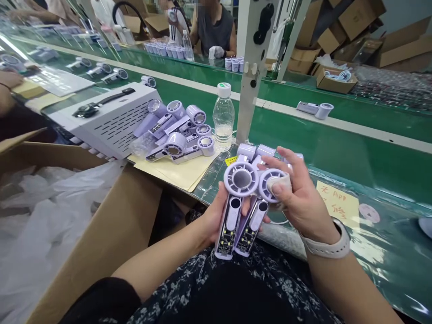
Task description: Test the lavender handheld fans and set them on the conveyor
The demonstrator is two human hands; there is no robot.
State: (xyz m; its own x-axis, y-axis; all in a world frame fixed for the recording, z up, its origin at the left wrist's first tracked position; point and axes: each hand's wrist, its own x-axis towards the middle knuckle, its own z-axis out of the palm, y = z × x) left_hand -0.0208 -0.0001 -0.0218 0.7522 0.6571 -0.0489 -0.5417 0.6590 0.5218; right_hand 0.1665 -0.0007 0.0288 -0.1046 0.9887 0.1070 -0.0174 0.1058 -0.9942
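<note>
My left hand [213,220] is closed around two purple handheld fans, held side by side above my lap. The left fan [232,220] and the right fan [252,229] both have a round grilled head and an uncovered handle with a dark circuit board. On the right fan's head, my right hand [302,198] presses a small white cloth [281,183] under the thumb, its other fingers curled behind. Just beyond my hands, more purple fans [247,150] lie on the bench, partly hidden.
A pile of fans [175,144] lies on yellow paper beside a vented white box [111,117] and a plastic bottle [223,112]. At the left stands an open carton [111,243] holding plastic bags. A metal post [251,67] rises behind the bottle. Several people sit around the line.
</note>
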